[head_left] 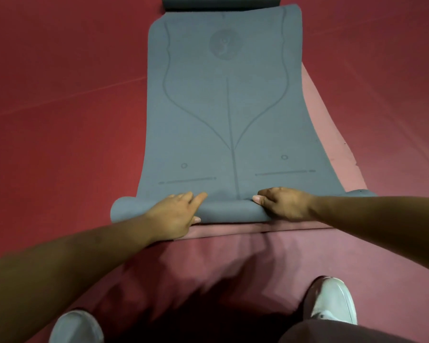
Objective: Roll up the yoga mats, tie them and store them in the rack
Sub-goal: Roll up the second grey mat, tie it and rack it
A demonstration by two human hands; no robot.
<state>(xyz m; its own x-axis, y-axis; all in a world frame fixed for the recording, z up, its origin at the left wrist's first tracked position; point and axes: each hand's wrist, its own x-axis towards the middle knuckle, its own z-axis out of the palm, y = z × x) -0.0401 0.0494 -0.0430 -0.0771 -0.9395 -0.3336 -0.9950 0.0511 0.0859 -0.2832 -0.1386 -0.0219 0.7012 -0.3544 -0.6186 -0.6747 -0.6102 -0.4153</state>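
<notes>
Head view, looking down at 12 o'clock. Item 1: grey mat (223, 107), lying lengthwise from 6 to 12 o'clock in the middle of the frame, printed with alignment lines and a round emblem near its far end. Its near end is wound into a roll (228, 212) that runs across from 9 to 3 o'clock; the rest lies flat. Item 2: pink mat (233, 256), spread under the grey mat, showing at 6 o'clock below the roll and along the edge at 3 o'clock. Item 3: dark mat (221, 2), at 12 o'clock, touching or just beyond the far end of the grey mat, mostly cut off by the frame. Item 4: red floor (60, 95), under all mats. Item 5: left hand (175, 216), forearm entering from 8 o'clock, palm down on the roll left of centre; fingers (198, 197) curled over the top of the roll with the forefinger stretched towards 1 o'clock, thumb tucked against the roll's near side. Item 6: right hand (282, 204), forearm entering from 3 o'clock, knuckles up on the roll right of centre; fingers curled round it, thumb lying towards 9 o'clock. Both hands grip the roll, well apart. Item 7: two white shoes, left shoe (76, 328) at 7 o'clock, right shoe (332, 300) at 5 o'clock on the pink mat.
</notes>
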